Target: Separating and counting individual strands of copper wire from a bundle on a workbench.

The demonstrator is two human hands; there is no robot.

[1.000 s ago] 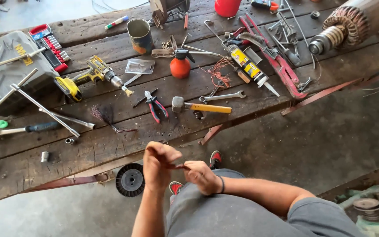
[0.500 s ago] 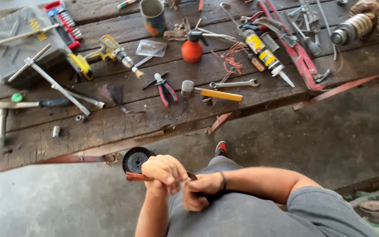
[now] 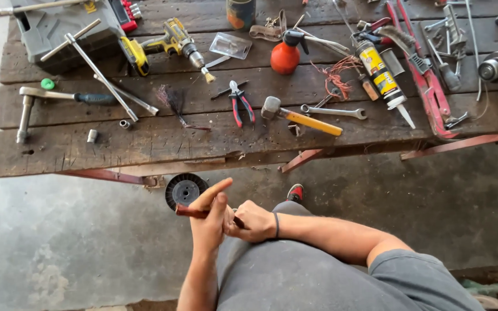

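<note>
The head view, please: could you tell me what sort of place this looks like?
Probably a repair workshop. A worn wooden plank workbench on a concrete floor is strewn with tools: a yellow-handled hammer, red-handled pliers and a yellow cordless drill.

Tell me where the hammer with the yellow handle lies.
Head view: the hammer lies mid-bench near the front edge, between the red-handled pliers and the wrench.

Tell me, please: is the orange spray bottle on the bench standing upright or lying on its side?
Upright. The orange spray bottle stands on its base on the wooden bench, its black trigger head on top, seen from above.
</note>
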